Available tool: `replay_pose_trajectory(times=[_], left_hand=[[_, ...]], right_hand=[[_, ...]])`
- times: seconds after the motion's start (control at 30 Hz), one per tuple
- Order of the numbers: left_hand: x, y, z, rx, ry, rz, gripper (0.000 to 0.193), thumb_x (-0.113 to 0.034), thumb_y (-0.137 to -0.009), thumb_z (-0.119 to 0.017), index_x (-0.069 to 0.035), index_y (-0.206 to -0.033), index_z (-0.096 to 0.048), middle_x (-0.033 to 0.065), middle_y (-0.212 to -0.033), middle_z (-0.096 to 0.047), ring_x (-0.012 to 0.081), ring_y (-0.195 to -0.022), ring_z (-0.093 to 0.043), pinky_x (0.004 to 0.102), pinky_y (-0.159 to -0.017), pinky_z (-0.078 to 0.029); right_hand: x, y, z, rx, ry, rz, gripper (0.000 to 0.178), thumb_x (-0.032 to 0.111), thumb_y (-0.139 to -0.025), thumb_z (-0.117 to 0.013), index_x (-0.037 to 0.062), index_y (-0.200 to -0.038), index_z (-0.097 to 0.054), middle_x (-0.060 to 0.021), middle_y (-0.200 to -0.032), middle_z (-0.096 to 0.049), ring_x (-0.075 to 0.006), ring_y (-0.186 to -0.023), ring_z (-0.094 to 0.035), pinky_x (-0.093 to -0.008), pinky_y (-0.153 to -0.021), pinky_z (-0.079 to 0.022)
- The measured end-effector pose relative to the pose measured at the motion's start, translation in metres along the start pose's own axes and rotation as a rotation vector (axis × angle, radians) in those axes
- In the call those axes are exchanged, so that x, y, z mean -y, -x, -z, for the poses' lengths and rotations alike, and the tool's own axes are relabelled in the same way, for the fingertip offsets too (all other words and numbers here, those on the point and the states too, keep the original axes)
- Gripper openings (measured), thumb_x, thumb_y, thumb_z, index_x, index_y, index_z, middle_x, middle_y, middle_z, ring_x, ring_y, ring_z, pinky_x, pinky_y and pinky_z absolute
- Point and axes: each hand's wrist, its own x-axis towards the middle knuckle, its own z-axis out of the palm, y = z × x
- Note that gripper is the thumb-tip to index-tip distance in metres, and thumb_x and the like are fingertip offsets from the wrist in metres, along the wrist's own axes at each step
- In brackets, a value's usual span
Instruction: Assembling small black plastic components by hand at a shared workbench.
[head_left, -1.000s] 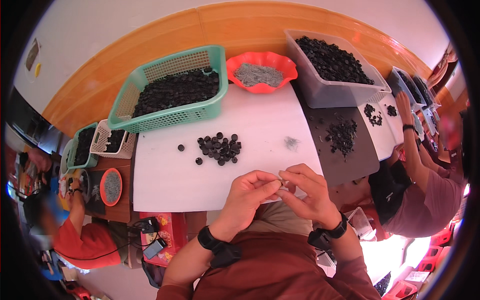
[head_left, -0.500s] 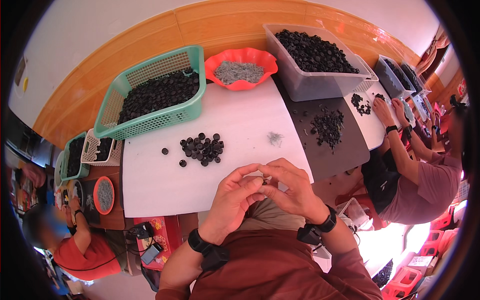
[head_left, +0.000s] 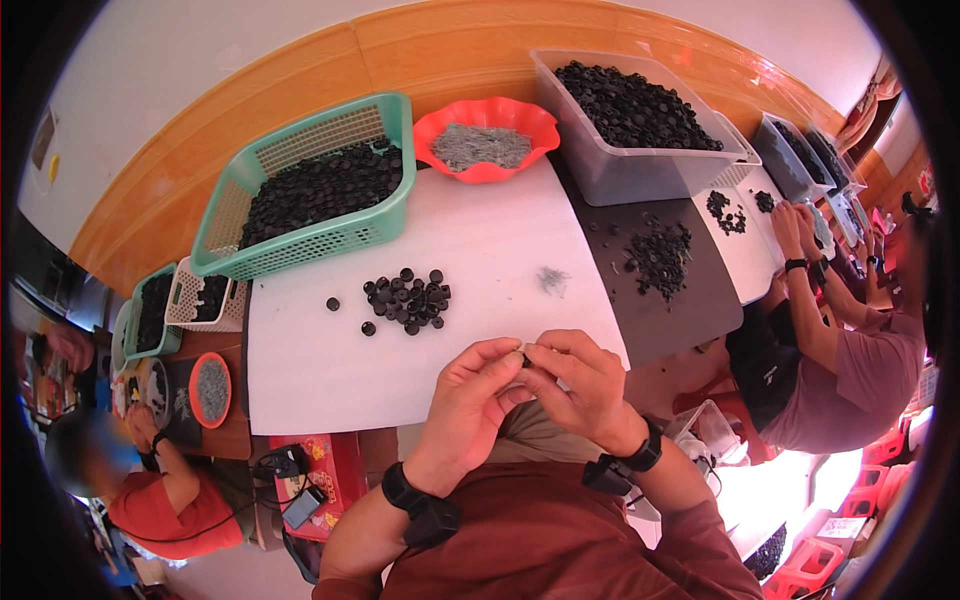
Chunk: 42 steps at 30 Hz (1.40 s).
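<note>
My left hand point(head_left: 468, 400) and my right hand point(head_left: 578, 385) meet fingertip to fingertip over the near edge of the white table mat point(head_left: 330, 390). Both are closed in a pinch around one small black part point(head_left: 525, 361), mostly covered by the fingers. Beyond my hands, a loose cluster of small round black caps point(head_left: 408, 300) lies on the mat, with a single cap point(head_left: 333, 304) off to its left. A little heap of thin grey pins point(head_left: 552, 280) rests on the mat's right side.
Along the back stand a green basket point(head_left: 300, 250) of black caps, a red scalloped bowl point(head_left: 487, 172) of grey pins and a clear bin point(head_left: 640, 175) of black parts. More black parts point(head_left: 657, 258) lie on a dark mat. Co-workers sit left point(head_left: 175, 500) and right point(head_left: 850, 390).
My right fingers have drawn in and lowered, closing more tightly about the small part. At the right, the co-worker's hands have moved closer together.
</note>
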Motion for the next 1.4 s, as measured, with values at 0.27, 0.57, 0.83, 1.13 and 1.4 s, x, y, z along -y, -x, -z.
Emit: replay_pose_trajectory(times=[0.27, 0.57, 0.83, 1.13, 1.4], left_hand=[[0.0, 0.006, -0.008, -0.058, -0.186, -0.085, 0.026, -0.01, -0.1, -0.067, -0.001, -0.124, -0.064, 0.0058, -0.11, -0.071, 0.0107, -0.096, -0.068, 0.0252, -0.081, -0.057], [-0.053, 0.021, 0.049, -0.557, -1.638, -0.96, 0.03, -0.011, -0.087, -0.077, 0.0, -0.114, -0.069, 0.013, -0.109, -0.072, 0.0297, -0.096, -0.068, 0.0398, -0.084, -0.055], [-0.087, 0.015, 0.078, -0.735, -1.914, -0.713, 0.025, -0.017, -0.092, -0.071, -0.002, -0.111, -0.072, 0.0122, -0.113, -0.07, 0.0334, -0.103, -0.063, 0.0433, -0.09, -0.051], [-0.087, 0.009, 0.077, -0.629, -1.83, -0.703, 0.015, -0.013, -0.088, -0.073, -0.005, -0.101, -0.073, 0.0096, -0.106, -0.073, 0.0323, -0.098, -0.064, 0.0436, -0.086, -0.051], [-0.088, 0.01, 0.081, -0.43, -1.834, -0.797, 0.015, -0.009, -0.086, -0.073, -0.005, -0.1, -0.073, 0.0094, -0.098, -0.074, 0.0314, -0.09, -0.067, 0.0411, -0.08, -0.054]], right_hand=[[-0.003, 0.004, -0.004, -0.057, 0.012, 0.026, 0.029, -0.002, -0.078, -0.082, 0.0004, -0.105, -0.072, -0.0116, -0.098, -0.069, -0.0202, -0.068, -0.068, -0.029, -0.056, -0.055], [-0.006, 0.007, 0.003, -0.068, -0.16, -0.075, 0.026, -0.006, -0.082, -0.08, -0.0041, -0.106, -0.07, -0.0145, -0.099, -0.069, -0.0163, -0.07, -0.067, -0.0267, -0.06, -0.055], [-0.006, 0.011, 0.005, -0.055, -0.224, -0.103, 0.026, -0.005, -0.083, -0.08, -0.0046, -0.107, -0.07, -0.0147, -0.099, -0.068, -0.0142, -0.07, -0.066, -0.0249, -0.061, -0.054], [-0.008, 0.012, 0.01, -0.057, -0.229, -0.094, 0.028, -0.004, -0.083, -0.08, -0.0029, -0.108, -0.07, -0.0147, -0.098, -0.069, -0.0124, -0.069, -0.064, -0.0242, -0.061, -0.053], [-0.009, 0.012, 0.01, -0.053, -0.246, -0.089, 0.028, -0.005, -0.082, -0.081, -0.003, -0.108, -0.07, -0.0148, -0.098, -0.069, -0.0114, -0.068, -0.063, -0.0237, -0.06, -0.052]])
